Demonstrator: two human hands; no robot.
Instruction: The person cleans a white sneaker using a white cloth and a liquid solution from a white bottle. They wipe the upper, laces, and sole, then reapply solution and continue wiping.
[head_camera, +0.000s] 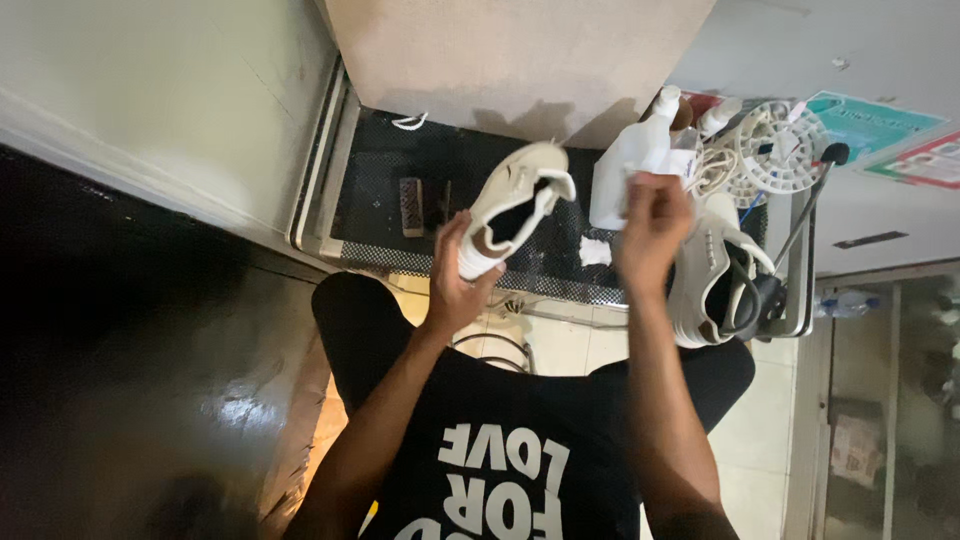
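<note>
Counted, by kind.
Two pale shoes: one (510, 205) at frame centre, one (712, 285) at right. One white spray bottle (635, 160), one brush (411, 206) at centre left, one round white rack (780, 147) at upper right, one crumpled white cloth (595, 250).

Both forearms reach forward from the torso, elbows bent. The left hand (458, 275) is raised with fingers curled in a grip. The right hand (652, 225) is lifted higher, fingertips pinched together.

Brush (411, 192) on dark mesh tray (370, 230) – 2nd white shoe (712, 285), spray bottle (632, 160), round white rack (781, 147) w/ cords nearby.
</note>
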